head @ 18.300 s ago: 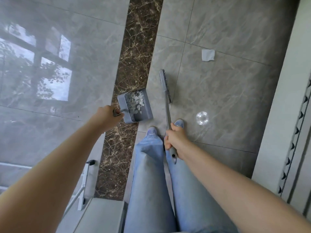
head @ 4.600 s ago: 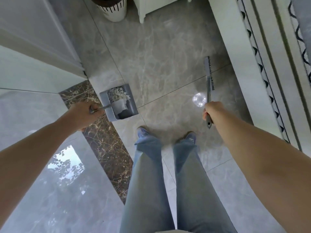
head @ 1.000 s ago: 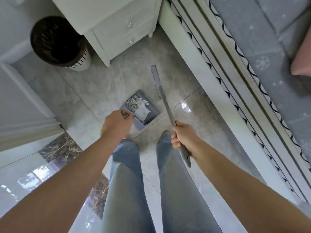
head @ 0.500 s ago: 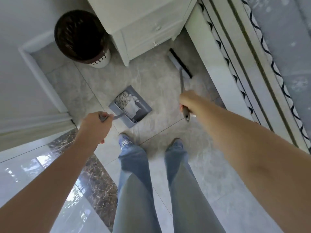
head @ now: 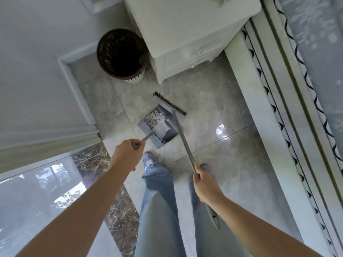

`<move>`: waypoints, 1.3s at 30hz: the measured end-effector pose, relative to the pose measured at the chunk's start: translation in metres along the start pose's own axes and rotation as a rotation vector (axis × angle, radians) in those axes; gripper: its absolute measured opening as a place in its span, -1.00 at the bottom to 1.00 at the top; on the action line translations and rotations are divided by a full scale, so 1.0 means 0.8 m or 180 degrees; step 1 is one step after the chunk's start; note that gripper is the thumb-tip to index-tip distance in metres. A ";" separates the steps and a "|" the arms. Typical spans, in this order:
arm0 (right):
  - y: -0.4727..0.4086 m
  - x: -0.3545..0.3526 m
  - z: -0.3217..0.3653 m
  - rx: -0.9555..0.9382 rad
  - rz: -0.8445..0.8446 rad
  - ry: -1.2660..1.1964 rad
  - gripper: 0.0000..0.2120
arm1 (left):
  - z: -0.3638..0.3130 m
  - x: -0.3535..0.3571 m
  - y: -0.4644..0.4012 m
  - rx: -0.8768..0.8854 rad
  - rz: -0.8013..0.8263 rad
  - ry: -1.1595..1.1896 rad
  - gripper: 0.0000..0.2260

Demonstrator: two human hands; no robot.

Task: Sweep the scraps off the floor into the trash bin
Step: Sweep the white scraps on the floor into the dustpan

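The left hand [head: 126, 154] gripped the dustpan [head: 159, 128] handle, keeping the scraps [head: 154, 117] level near the bin [head: 121, 54]. The right hand [head: 205, 184], wrapped round the broom [head: 182, 138], laid its head across the dustpan's mouth, probably to pen them in.

Glossy grey tiled floor [head: 213, 101], white cabinet [head: 187, 28].

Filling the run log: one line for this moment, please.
left hand: grips dustpan handle | right hand: grips broom | scraps: in dustpan | trash bin: ahead, not yet reached
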State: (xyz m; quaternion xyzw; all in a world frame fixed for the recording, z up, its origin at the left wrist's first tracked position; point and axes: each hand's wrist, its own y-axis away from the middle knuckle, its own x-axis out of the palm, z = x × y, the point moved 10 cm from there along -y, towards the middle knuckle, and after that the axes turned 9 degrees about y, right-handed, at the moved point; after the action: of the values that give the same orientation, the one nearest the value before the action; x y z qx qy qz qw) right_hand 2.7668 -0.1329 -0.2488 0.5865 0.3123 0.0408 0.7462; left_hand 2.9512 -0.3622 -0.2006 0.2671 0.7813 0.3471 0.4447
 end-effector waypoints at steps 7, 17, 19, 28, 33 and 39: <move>-0.061 -0.081 0.117 -0.0275 -0.0248 0.0459 -0.52 | 0.092 -0.075 0.012 -0.0220 -0.0264 0.0514 -0.65; -0.008 0.002 0.136 -0.0124 0.0171 0.0343 -0.52 | 0.172 -0.137 0.026 -0.0658 -0.0658 0.1318 -0.67; 0.004 -0.002 0.161 -0.0334 0.0119 0.0542 -0.52 | 0.185 -0.149 0.032 -0.0643 -0.0700 0.1385 -0.67; -0.099 0.000 0.327 -0.0728 -0.0231 0.1934 -0.43 | 0.251 -0.173 0.035 -0.0658 -0.0615 0.1048 -0.67; -0.055 0.044 0.222 -0.0351 0.0127 0.1951 -0.41 | 0.272 -0.188 0.023 -0.0618 -0.0410 0.0798 -0.68; 0.032 0.048 0.136 -0.0125 -0.0039 0.0685 -0.59 | 0.283 -0.197 0.003 -0.0605 -0.0234 0.0667 -0.66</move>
State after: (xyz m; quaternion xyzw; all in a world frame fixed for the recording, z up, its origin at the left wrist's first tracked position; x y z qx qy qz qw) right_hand 2.8614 -0.2006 -0.2292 0.5621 0.3934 0.1051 0.7199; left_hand 3.2235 -0.4062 -0.2008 0.1573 0.7963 0.4290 0.3964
